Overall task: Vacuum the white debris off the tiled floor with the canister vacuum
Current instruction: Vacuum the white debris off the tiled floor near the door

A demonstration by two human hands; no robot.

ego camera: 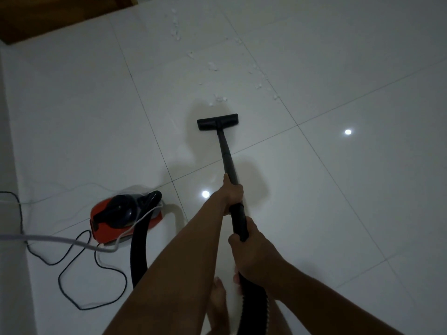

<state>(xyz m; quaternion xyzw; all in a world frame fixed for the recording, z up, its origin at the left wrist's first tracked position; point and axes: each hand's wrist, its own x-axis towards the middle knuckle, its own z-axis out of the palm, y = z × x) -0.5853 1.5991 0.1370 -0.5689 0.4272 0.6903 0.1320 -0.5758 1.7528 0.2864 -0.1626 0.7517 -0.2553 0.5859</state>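
The white debris (219, 98) lies in small crumbly flecks on the tiled floor (350, 226), in two loose trails running away from me, with the nearest clump just ahead of the floor head (217, 121). That head is a flat, wide bar of black plastic, set flush on the tile and square to the mess. I judge this is so that one forward push takes the closest bits under it; none of the visible debris is under it yet. A rigid, smooth black wand (226, 154) slants back from it toward me. My left hand (232, 193) sits further forward, fingers curled round the tube, to steer and press. My right hand (248, 247) grips the thicker handle end behind it, where the ribbed, flexible hose (138, 258) begins, to drive the stroke. The hose loops down and left to the canister vacuum (121, 220), a rounded red and black shell parked on my left, well apart from the debris and out of the wand's path. A thin black cord (72, 269) and a white cable (60, 238) trail loosely beside it. The tiles are pale and glossy, mirroring two lights, and a brown wooden surface (48, 15) fills the far left corner.
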